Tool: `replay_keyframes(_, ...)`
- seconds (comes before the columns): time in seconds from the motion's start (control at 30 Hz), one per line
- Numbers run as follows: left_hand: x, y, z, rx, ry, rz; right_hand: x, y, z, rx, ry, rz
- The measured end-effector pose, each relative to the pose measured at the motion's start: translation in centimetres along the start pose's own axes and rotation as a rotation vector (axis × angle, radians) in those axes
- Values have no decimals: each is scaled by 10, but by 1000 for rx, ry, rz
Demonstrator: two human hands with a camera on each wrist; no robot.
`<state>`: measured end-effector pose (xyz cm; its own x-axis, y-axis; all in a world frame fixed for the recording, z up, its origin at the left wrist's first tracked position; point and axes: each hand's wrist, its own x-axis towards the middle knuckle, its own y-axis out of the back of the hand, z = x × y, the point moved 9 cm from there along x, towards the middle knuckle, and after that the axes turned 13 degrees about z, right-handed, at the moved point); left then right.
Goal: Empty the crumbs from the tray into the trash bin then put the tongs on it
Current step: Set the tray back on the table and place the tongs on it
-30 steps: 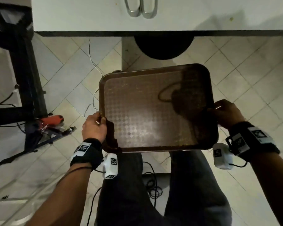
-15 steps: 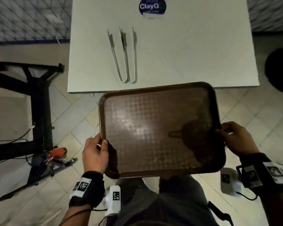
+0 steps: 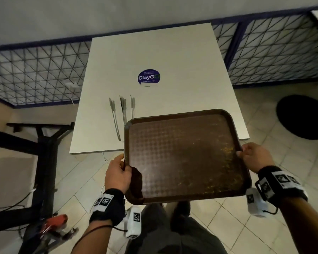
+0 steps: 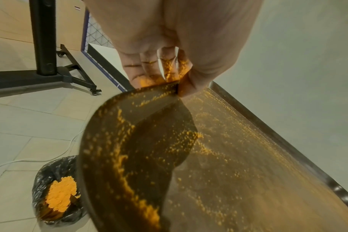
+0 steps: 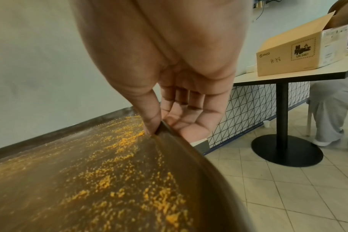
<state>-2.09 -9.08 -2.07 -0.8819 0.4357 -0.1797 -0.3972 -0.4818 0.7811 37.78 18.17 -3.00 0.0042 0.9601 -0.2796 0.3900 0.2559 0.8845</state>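
The brown tray [image 3: 182, 156] is held level in front of the body, its far edge over the near edge of the white worktop [image 3: 154, 57]. It looks like a stiff, light plastic sheet with a raised rim, best carried as it is now, by the two opposite side rims; the smooth rim could slip if tilted steeply. The left hand [image 3: 117, 173] pinches the left rim, thumb on top and fingers curled beneath. The right hand [image 3: 255, 157] grips the right rim likewise, thumb pressed on the inner edge. Fine orange crumbs [image 5: 117, 185] cling across the textured surface; they seem loose and dusty, so a tap may be needed to shed them. The trash bin [image 4: 56, 193], lined in black and holding orange crumbs, stands on the floor below the tray's left corner. Farther off, the metal tongs [image 3: 122, 114] lie on the worktop just beyond the tray's far left corner, untouched; they look rigid and easy to lift by the arms.
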Motion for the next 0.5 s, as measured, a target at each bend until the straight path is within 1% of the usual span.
replay_keyframes(0.17, 20, -28, 33, 76, -44, -58, 34, 10, -4, -27, -24, 17)
replay_keyframes(0.27, 34, -43, 48, 103, -56, -83, 54, 7, -3, -62, -70, 2)
replay_keyframes(0.33, 47, -56, 58, 125, -67, -108, 71, 6, -3, -76, -108, 0)
replay_keyframes(0.5, 89, -93, 80, 161, -120, -153, 112, 2, -13, -112, -127, 18)
